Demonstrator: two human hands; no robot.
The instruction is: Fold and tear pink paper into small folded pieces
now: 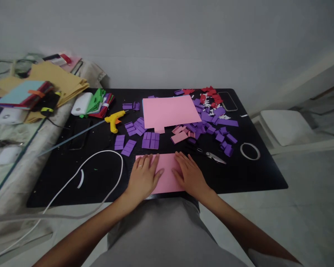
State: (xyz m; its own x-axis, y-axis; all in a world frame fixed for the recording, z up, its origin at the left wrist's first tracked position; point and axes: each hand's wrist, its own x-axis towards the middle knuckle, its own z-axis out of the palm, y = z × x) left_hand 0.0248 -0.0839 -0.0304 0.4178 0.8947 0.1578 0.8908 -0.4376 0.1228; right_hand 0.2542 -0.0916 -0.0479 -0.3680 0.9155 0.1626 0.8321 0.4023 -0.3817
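table (pixel 256 174): I see a black top that carries everything; its near edge runs just in front of my body.
large pink sheet (pixel 171 110): it lies flat at the far middle of the table, well apart from both hands, with purple pieces around its left, near and right sides.
small pink sheet (pixel 168 174): it lies flat at the near edge, directly under my hands; its long axis runs left to right across my view, and its near side reaches the table edge.
left hand (pixel 143 177): I have it palm down on the left part of the small pink sheet, fingers (pixel 147 161) stretched nearly flat and only slightly spread, pointing away from me; it presses and grips nothing.
right hand (pixel 189 174): palm down on the right part of the same sheet, fingers (pixel 180 157) flat and close together, pointing away and a little left; it grips nothing either.
nearer hand: I judge neither; both touch the sheet, with a bare pink strip between them.
scissors (pixel 211 155): they lie just right of my right hand, not touched.
glue gun (pixel 114 120): yellow, far left of the purple pieces, well apart from my left hand.
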